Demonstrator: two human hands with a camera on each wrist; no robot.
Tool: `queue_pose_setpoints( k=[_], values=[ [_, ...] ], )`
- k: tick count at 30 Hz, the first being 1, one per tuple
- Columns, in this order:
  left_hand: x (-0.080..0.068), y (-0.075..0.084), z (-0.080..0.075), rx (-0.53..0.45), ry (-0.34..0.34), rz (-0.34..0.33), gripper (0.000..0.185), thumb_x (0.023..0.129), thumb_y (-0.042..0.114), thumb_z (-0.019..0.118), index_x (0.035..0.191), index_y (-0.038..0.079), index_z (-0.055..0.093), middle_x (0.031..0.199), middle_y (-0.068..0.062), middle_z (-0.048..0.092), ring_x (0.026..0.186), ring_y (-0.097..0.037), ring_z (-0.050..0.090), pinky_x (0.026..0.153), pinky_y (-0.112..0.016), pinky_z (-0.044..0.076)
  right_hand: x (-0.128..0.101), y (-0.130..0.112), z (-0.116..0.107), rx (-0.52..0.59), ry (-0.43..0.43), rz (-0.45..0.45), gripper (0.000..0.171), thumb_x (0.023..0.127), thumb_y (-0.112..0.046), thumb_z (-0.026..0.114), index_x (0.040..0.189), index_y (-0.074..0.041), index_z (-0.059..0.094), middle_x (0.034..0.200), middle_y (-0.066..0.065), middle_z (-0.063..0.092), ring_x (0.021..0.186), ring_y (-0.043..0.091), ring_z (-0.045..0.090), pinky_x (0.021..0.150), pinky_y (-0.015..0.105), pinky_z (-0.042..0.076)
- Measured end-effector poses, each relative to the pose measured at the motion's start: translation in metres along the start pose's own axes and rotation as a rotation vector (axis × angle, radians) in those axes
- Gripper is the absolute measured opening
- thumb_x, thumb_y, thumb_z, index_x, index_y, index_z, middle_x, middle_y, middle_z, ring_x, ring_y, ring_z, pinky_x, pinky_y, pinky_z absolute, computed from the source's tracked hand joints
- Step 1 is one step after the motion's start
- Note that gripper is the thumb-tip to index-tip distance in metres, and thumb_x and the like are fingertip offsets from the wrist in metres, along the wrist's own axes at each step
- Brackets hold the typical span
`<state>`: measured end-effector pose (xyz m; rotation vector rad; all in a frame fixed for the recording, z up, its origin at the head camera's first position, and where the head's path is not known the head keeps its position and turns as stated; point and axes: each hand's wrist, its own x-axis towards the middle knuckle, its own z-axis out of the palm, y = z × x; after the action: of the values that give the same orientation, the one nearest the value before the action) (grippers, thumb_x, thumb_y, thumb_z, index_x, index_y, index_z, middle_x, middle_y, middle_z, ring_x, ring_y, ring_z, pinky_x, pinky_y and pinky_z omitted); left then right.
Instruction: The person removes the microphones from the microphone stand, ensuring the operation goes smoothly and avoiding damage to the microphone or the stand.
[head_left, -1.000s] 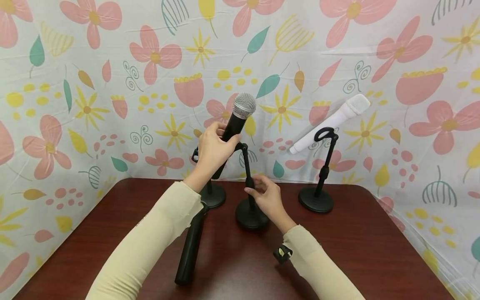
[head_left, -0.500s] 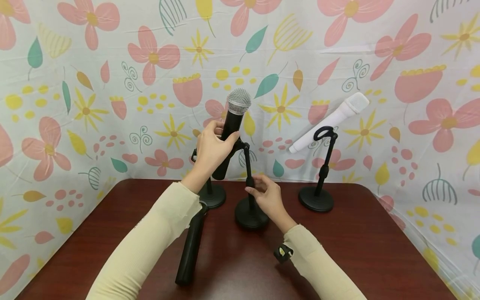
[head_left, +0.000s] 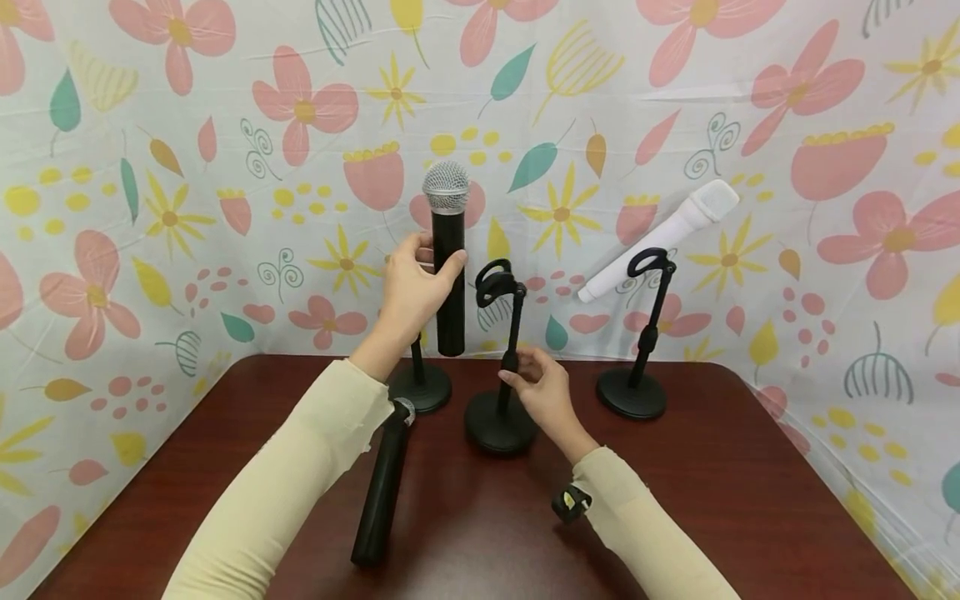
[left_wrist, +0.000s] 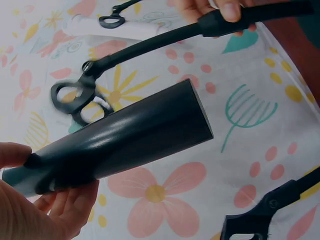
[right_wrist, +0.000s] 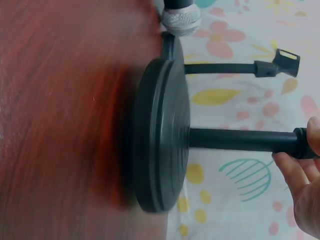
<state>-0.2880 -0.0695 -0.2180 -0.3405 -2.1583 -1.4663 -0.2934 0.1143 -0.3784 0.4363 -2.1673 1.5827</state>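
My left hand (head_left: 416, 287) grips a black microphone (head_left: 449, 229) with a silver mesh head, upright in the air. In the left wrist view, the bottom end of the microphone (left_wrist: 145, 125) points away from the fingers. Just right of it is the ring clip (head_left: 497, 283) of the middle black desk stand (head_left: 500, 423), a visible gap between them in the head view. My right hand (head_left: 547, 396) pinches that stand's pole at the collar, thumb and fingers around it. The right wrist view shows the stand's round base (right_wrist: 162, 140) at the tabletop.
A second black microphone (head_left: 382, 492) lies on the dark red table (head_left: 675, 517) beneath my left forearm. Another stand (head_left: 422, 387) is partly hidden behind my left hand. At the right, a third stand (head_left: 632, 393) stands before a white microphone (head_left: 660, 242) against the floral cloth.
My left hand has turned the microphone from tilted to upright and shifted it left, off the clip it overlapped. The middle stand's pole leans slightly more right; my right hand stays on it.
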Motion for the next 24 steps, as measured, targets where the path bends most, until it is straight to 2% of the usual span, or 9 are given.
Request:
queue_pose_setpoints(
  k=[3,8,16,24],
  values=[
    [-0.001,-0.003,0.000,0.035,-0.024,-0.018,0.039,0.090,0.028,0.067,0.117,0.002,0.058,0.097,-0.015,0.062,0.083,-0.027,0.066,0.072,-0.038,0.054,0.004,0.017,0.001,0.008,-0.003,0.013,0.034,0.082,-0.003,0.074,0.113,0.003,0.063,0.100,0.020,0.068,0.093,0.032,0.066,0.080,0.038,0.055],
    [-0.003,-0.012,0.000,0.053,-0.024,-0.037,0.037,0.090,0.026,0.066,0.115,0.000,0.059,0.096,-0.016,0.063,0.083,-0.029,0.066,0.072,-0.039,0.053,0.005,0.025,-0.001,-0.009,0.030,0.015,0.037,0.081,-0.007,0.077,0.114,0.001,0.063,0.102,0.017,0.067,0.095,0.029,0.065,0.083,0.037,0.055],
    [-0.007,-0.022,-0.004,0.071,-0.044,-0.059,0.046,0.091,0.025,0.066,0.128,0.001,0.052,0.094,-0.018,0.063,0.084,-0.029,0.065,0.073,-0.040,0.052,0.009,0.022,-0.001,-0.026,0.045,-0.002,0.037,0.083,-0.008,0.076,0.116,0.001,0.063,0.108,0.016,0.065,0.098,0.028,0.065,0.085,0.042,0.054],
    [-0.014,-0.038,-0.007,0.074,-0.081,-0.104,0.046,0.091,0.024,0.066,0.127,0.000,0.051,0.094,-0.020,0.064,0.086,-0.032,0.063,0.076,-0.041,0.051,0.015,0.021,0.002,-0.042,0.055,-0.019,0.036,0.084,-0.010,0.075,0.116,0.001,0.063,0.108,0.016,0.065,0.097,0.028,0.066,0.081,0.043,0.055]
  ],
)
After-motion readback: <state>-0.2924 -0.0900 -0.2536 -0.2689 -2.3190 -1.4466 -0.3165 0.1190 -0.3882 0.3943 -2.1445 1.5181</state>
